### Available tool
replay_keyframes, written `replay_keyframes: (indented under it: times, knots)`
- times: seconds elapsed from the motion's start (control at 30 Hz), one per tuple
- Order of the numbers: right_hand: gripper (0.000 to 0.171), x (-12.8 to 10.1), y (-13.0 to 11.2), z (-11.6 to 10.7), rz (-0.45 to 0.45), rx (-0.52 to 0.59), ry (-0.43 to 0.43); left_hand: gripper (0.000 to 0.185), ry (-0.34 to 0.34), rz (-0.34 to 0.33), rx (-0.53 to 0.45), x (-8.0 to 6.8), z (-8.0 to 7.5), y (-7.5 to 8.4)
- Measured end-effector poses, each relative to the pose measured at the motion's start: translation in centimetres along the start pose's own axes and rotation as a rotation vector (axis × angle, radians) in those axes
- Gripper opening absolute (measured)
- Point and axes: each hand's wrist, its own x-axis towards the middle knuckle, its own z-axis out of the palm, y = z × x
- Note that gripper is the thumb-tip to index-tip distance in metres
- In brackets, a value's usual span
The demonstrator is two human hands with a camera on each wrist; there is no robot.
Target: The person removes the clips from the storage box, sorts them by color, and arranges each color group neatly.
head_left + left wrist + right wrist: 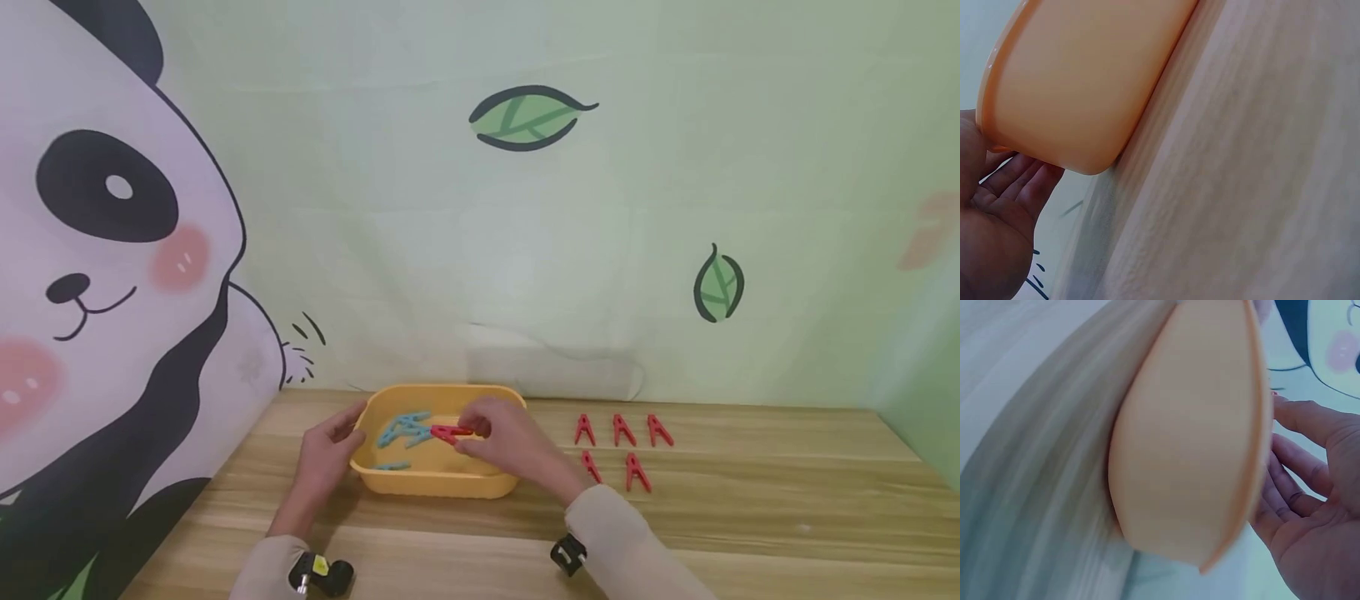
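A yellow plastic basin [442, 485] stands on the table with several light-blue clothespins [405, 427] inside, one of them [392, 467] by its near wall. My left hand [324, 457] grips the basin's left end; in the left wrist view its thumb is at the rim and its fingers lie against the outer wall [1072, 94]. Over the basin, my right hand [504, 435] pinches a red clothespin [447, 433] between thumb and fingers, its tip beside the blue ones. The basin's side [1191, 437] hides most of that clothespin in the right wrist view.
Right of the basin, several red clothespins [625, 430] lie in two rows on the wooden table [750, 517]. Behind the table hangs a pale green backdrop [600, 250] with a printed panda and leaves.
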Motion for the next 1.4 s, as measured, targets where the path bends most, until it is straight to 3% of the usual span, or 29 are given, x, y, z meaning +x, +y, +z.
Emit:
replay_keyframes:
  times: [0.4,0.63,1.0,1.4]
  knots:
    - [0.019,-4.5,1.1,-4.9,0.173,0.033,0.162,0.048,-0.002,-0.011,0.024,0.2,0.1,-0.1]
    - [0.020,-6.9,2.5,-7.1,0.238,-0.042,0.227,0.049,-0.010,-0.023,0.027,-0.1,-0.2,0.2]
    - [0.022,-9.9,4.8,-9.9,0.275,-0.060,0.246,0.049,-0.021,-0.027,0.041,-0.2,-0.1,0.3]
    - [0.030,-12.3,7.7,-12.2,0.404,-0.115,0.190,0.049,-0.017,-0.028,0.042,-0.1,-0.1,0.2]
